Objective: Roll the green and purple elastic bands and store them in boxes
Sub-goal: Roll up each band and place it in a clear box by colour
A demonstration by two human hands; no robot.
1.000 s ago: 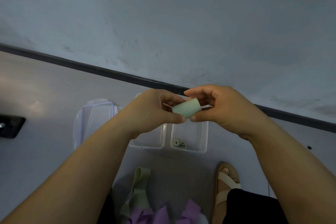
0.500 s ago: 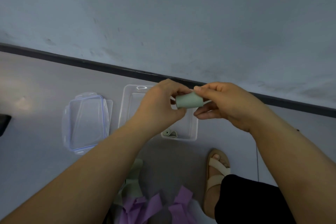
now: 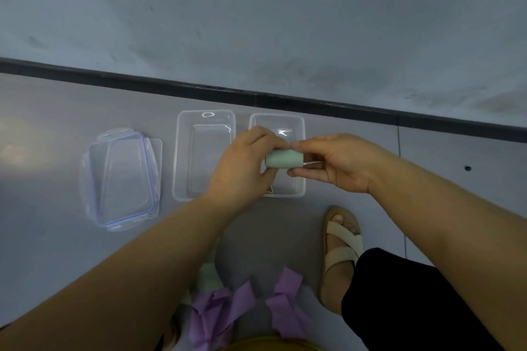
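Green elastic band roll, head view: the roll lies horizontally between both grips, held above the right clear box. The left-hand grip grasps the roll's left end, fingers curled round it. The right-hand grip pinches the right end from above and below. The left clear box stands just beside the right one on the floor. Stacked lids lie further left. Loose purple bands lie at the lower edge, near a sandalled foot.
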